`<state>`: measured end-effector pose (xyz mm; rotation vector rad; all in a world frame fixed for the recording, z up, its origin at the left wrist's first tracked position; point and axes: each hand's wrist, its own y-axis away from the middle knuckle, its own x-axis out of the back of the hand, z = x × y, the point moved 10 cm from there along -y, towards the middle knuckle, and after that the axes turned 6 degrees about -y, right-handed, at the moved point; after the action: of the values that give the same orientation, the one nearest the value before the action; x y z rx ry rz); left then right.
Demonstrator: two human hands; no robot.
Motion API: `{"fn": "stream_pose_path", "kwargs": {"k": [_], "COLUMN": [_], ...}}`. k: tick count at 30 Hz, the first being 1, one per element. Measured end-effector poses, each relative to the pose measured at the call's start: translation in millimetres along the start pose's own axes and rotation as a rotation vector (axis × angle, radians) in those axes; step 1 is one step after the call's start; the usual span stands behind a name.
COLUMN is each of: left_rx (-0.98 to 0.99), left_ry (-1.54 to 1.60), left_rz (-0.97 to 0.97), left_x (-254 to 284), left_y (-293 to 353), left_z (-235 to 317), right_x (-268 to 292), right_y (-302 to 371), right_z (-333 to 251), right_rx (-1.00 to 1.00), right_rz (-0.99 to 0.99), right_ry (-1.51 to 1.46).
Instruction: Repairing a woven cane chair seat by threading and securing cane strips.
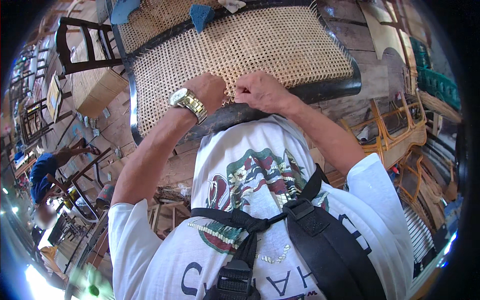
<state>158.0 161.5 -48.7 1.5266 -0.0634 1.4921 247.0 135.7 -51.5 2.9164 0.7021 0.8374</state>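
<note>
Left of the grip, well apart: a cardboard box (97, 92), creased, boxy, dull brown. Left hand (207, 91): fingers curled, tips hidden, so cannot tell whether they are together or clamped on anything; metal-banded watch (187, 103) at the wrist. Beyond the left hand: a blue block (201, 18), angular, apparently spongy. Cane panel (250, 42) lies under and away from both hands, long axis roughly left to right, across the forearms; hands about equally near its near edge. Weave open, straw-coloured, pierced by small regular holes; dark wood frame (325, 91) glossy, rounded at the corner. Right hand (261, 92): thumb and forefinger drawn together at that edge; any strand between too small to tell. Farther right: curved, honey-coloured chair frames (384, 134).
</note>
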Motion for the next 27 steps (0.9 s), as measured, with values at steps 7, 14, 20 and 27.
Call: {"fn": "stream_pose_path", "kwargs": {"k": [7, 14, 20, 27], "left_rx": [0.044, 0.190, 0.250, 0.252], "left_ry": [0.086, 0.141, 0.374, 0.446], "left_rz": [0.100, 0.084, 0.290, 0.493], "left_x": [5.4, -6.1, -19.5, -24.8], "left_y": [19.0, 24.4, 44.6, 52.8], "left_z": [-7.2, -16.5, -20.2, -0.5], "right_x": [10.4, 5.1, 0.3, -6.9], "right_y": [5.1, 11.8, 8.4, 3.8], "right_z": [2.2, -9.9, -1.6, -1.2], "right_rx": [-0.085, -0.019, -0.185, -0.159], "right_rz": [-0.021, 0.073, 0.093, 0.031], "right_ry": [-0.045, 0.106, 0.150, 0.187]}}
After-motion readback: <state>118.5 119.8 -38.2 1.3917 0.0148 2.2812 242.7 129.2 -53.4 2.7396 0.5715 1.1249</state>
